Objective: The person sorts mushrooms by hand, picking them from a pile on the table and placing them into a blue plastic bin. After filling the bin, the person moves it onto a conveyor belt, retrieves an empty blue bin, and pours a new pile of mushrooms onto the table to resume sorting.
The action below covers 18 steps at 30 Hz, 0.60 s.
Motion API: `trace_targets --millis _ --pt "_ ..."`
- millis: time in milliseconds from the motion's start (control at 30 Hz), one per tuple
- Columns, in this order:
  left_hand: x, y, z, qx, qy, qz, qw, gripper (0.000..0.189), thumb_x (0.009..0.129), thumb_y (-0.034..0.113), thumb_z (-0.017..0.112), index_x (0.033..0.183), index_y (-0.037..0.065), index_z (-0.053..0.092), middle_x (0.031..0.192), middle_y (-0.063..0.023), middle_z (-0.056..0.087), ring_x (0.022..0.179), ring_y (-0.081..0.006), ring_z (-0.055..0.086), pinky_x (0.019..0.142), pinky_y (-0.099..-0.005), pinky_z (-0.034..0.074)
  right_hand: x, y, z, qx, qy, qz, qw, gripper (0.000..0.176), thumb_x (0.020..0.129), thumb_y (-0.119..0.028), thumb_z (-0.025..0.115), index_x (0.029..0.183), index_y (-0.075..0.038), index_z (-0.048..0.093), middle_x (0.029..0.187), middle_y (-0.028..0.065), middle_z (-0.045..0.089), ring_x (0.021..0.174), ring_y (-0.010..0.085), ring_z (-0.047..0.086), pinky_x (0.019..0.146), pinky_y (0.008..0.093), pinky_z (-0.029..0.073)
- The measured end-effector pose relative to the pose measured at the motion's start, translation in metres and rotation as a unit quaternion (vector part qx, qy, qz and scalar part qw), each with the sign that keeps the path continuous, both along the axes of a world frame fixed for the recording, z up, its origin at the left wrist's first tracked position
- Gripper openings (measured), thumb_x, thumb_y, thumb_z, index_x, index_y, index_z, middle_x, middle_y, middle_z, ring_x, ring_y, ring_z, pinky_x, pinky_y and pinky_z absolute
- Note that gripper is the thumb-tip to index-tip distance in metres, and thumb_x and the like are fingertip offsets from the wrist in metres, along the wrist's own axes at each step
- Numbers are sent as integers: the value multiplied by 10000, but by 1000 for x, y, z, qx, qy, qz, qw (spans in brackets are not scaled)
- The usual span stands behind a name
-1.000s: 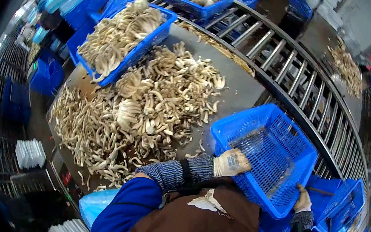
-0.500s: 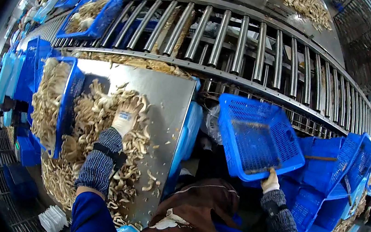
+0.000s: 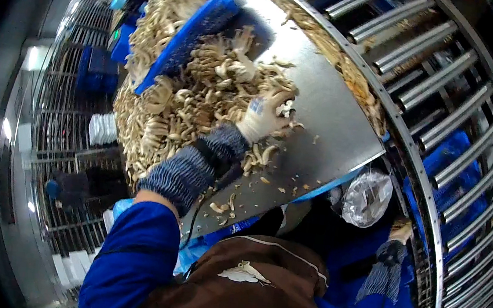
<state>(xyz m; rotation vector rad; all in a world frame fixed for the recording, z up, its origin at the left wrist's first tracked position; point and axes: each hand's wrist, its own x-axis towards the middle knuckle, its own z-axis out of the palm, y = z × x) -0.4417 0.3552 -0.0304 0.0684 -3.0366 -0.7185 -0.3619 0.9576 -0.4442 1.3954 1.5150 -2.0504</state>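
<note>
My left hand [image 3: 263, 117], in a white glove, lies on the right edge of a big heap of pale mushrooms [image 3: 190, 110] on a steel table [image 3: 329, 133]; its fingers are spread over loose pieces. A blue crate [image 3: 191, 27] full of mushrooms leans on the far side of the heap. My right hand [image 3: 401, 230], also gloved, hangs low beside the table's right corner, under the roller conveyor [image 3: 442, 110]. Its fingers are mostly hidden, so I cannot tell whether it holds anything.
A crumpled clear plastic bag [image 3: 367, 196] sits between the table corner and my right hand. Blue crates [image 3: 455, 161] show beneath the rollers. Mushroom scraps lie along the conveyor rail [image 3: 354, 75]. Wire racks [image 3: 76, 133] with white stacks stand on the left.
The view has swung left and down. The blue crate that my right hand held up is out of sight and that hand has dropped low. My left hand has moved across the mushroom heap.
</note>
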Motion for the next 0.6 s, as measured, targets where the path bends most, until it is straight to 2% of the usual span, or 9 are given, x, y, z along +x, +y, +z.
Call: trace_targets --millis 67,133,200,233,333,400,467,533,600 --pt "39 0 3 171 22 172 970 514 730 149 717 1164 -47 525 1047 -149 618 965 -238 603 833 -323 484 2 -79 82 189 106 261 941 353 984 -294 412 996 -28 643 929 63 654 829 211 610 707 337 480" --pt "93 8 10 418 29 326 847 578 734 159 723 1203 -78 481 1036 -121 610 946 -167 574 826 -274 475 20 -150 131 266 207 461 821 361 959 -227 466 1234 1 519 1205 127 579 1031 240 574 845 363 477" --pt "168 -8 -24 442 -36 379 812 609 747 143 719 1248 -64 443 1017 -96 597 917 -143 557 803 -252 474 51 -270 254 -22 252 269 929 310 949 -159 492 1213 -6 548 1185 133 594 1073 244 564 940 347 451" --pt "189 9 8 470 -37 442 763 605 766 134 708 1272 -45 427 1013 -93 598 910 -144 568 775 -253 485 58 -297 283 140 270 546 780 300 931 -117 522 1213 -22 560 1157 117 606 1060 210 569 926 321 461" --pt "258 10 3 601 -100 459 646 489 874 179 647 1284 -2 452 957 -68 612 856 -135 585 709 -229 486 80 -405 359 -139 288 598 735 373 873 -95 593 1233 -20 536 1145 150 596 1057 219 567 887 328 467" --pt "294 8 2 607 -98 386 688 416 921 178 591 1273 -5 464 919 -53 622 818 -129 592 668 -235 489 88 -461 379 -152 259 703 645 501 843 -172 645 1302 -52 484 1171 208 579 1105 272 556 909 350 464" --pt "327 -4 -26 386 75 253 884 387 946 176 545 1278 -6 462 912 -45 629 786 -126 593 637 -252 496 102 -511 388 -63 312 801 508 605 809 -256 698 1329 -59 460 1192 228 575 1124 298 558 922 356 461" --pt "345 -24 -26 566 -40 469 677 377 907 50 445 1272 -36 479 1113 -134 624 1005 -204 587 863 -261 473 108 -545 413 -36 236 871 430 669 777 -249 726 1334 -17 437 1203 169 595 1067 237 577 930 318 440" --pt "366 -51 -11 435 -102 453 771 346 912 67 470 1231 -56 515 1112 -177 624 958 -217 599 835 -294 492 125 -571 397 -108 245 880 392 623 805 -288 678 1326 -31 452 1201 165 594 1064 207 579 910 333 460"
